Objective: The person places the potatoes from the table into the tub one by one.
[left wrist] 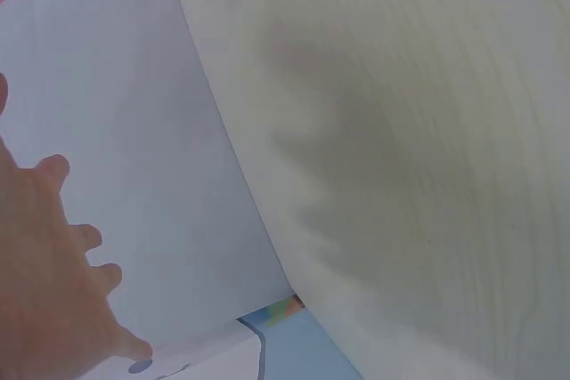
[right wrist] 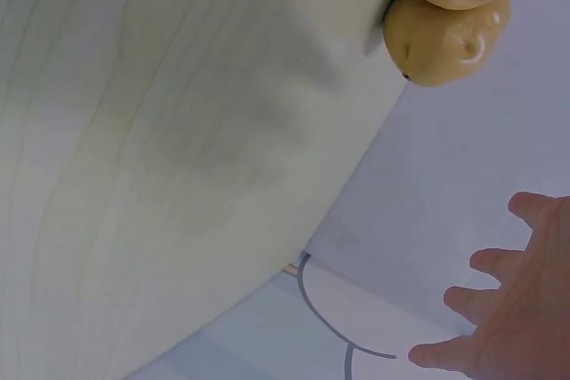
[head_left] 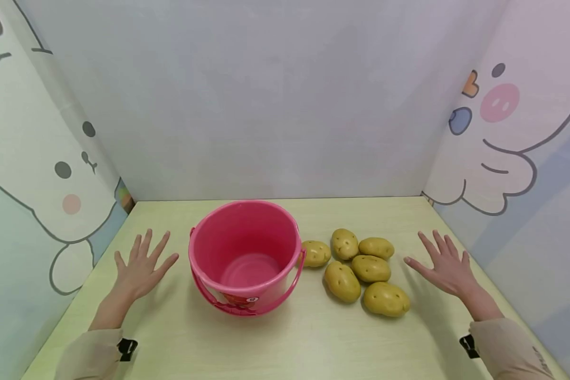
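Observation:
A pink bucket [head_left: 255, 237] stands upright on the table, its handle folded down over the front; no object shows inside it. To its right lie several yellow-brown potatoes [head_left: 342, 282] in a loose cluster, one of them close against the bucket's side. My left hand [head_left: 140, 272] hovers to the left of the bucket, fingers spread, holding nothing. Right of the potatoes, my right hand [head_left: 450, 270] is also spread and holds nothing. Two potatoes [right wrist: 441, 37] appear at the top of the right wrist view. Each hand casts a shadow on the tabletop.
The pale wood-grain table [head_left: 304, 343] meets a plain grey back wall [head_left: 285, 105]. Side panels with cartoon animals close it in: a white figure [head_left: 52, 174] on the left and a pig [head_left: 518, 105] on the right.

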Demonstrator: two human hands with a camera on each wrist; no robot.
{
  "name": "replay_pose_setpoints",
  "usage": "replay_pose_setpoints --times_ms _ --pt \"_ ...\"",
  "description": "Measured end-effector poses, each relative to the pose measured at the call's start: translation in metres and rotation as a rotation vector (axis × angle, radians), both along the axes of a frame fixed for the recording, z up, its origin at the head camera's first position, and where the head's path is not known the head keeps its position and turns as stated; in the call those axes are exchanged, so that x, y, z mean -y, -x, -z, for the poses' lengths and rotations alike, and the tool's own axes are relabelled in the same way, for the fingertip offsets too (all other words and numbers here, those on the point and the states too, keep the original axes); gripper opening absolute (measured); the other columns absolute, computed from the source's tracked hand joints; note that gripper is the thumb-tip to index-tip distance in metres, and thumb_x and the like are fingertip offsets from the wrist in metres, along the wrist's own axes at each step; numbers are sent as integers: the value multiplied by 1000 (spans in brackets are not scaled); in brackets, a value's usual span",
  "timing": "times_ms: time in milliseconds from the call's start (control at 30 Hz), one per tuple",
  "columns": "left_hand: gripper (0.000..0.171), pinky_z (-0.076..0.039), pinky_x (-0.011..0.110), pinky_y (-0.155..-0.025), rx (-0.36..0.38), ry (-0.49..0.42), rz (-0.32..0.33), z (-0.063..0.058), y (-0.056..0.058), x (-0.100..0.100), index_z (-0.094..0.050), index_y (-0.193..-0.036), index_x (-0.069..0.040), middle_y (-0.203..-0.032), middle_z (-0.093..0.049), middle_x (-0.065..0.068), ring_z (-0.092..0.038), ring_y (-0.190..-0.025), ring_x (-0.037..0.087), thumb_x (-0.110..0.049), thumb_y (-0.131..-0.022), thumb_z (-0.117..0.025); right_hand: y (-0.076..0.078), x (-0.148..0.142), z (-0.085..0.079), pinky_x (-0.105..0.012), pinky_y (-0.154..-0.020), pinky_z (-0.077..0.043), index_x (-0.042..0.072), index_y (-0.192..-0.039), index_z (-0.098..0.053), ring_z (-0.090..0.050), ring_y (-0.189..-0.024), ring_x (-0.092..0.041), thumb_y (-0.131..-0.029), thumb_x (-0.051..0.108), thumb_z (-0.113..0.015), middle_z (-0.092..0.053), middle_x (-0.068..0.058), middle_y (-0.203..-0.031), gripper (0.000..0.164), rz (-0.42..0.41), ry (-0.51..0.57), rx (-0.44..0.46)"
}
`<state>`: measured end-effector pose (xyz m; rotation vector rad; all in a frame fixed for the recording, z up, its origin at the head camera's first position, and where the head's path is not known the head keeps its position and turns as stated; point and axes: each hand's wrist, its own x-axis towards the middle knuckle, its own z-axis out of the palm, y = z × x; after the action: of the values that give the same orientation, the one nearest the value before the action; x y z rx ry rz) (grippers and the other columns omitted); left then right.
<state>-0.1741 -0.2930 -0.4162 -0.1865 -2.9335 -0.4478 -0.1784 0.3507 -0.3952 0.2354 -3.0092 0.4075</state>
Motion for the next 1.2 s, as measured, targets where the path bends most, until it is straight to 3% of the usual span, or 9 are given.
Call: replay_pose_setpoints --times_ms 167,333,567,833,1033,1200 --pt "68 18 68 -82 -7 -20 0 -9 -1 0 -5 -143 -21 -142 2 25 14 -126 41 -49 -89 -37 2 3 -9 -71 -84 1 10 -142 -8 4 -125 -46 -85 50 -46 -4 -29 -140 79 -16 22 9" --pt "65 15 68 -84 -34 -70 14 -23 -3 -2 -5 -143 -19 -143 3 23 12 -127 38 -46 -91 -35 5 12 -23 -69 -85 -11 8 -142 -14 -9 -123 -49 -86 46 -47 -11 -30 -139 76 -61 59 0" --pt "62 11 68 -87 -104 -137 95 -49 -6 -18 -9 -143 -17 -144 -4 21 4 -129 36 -40 -92 -37 7 35 -39 -69 -80 -21 10 -142 -15 -18 -120 -49 -89 43 -46 -16 -27 -138 70 -138 157 63" --pt "61 -2 68 -89 -148 -184 200 -66 -12 -43 -16 -142 -16 -141 -15 22 -16 -123 44 -35 -91 -43 8 62 -39 -62 -87 -24 7 -139 -24 -26 -120 -43 -90 37 -47 -26 -24 -135 62 -253 243 88" --pt "62 -7 67 -90 -146 -189 254 -72 -16 -56 -21 -141 -15 -141 -18 19 -20 -122 43 -35 -89 -48 1 78 -36 -59 -85 -31 11 -136 -32 -35 -116 -38 -89 40 -48 -35 -18 -131 57 -305 243 129" --pt "65 -12 67 -90 -115 -164 261 -75 -18 -64 -22 -141 -14 -141 -19 18 -21 -123 41 -38 -87 -50 -7 83 -32 -56 -82 -36 13 -130 -41 -41 -111 -37 -85 40 -54 -40 -15 -127 54 -351 241 152"
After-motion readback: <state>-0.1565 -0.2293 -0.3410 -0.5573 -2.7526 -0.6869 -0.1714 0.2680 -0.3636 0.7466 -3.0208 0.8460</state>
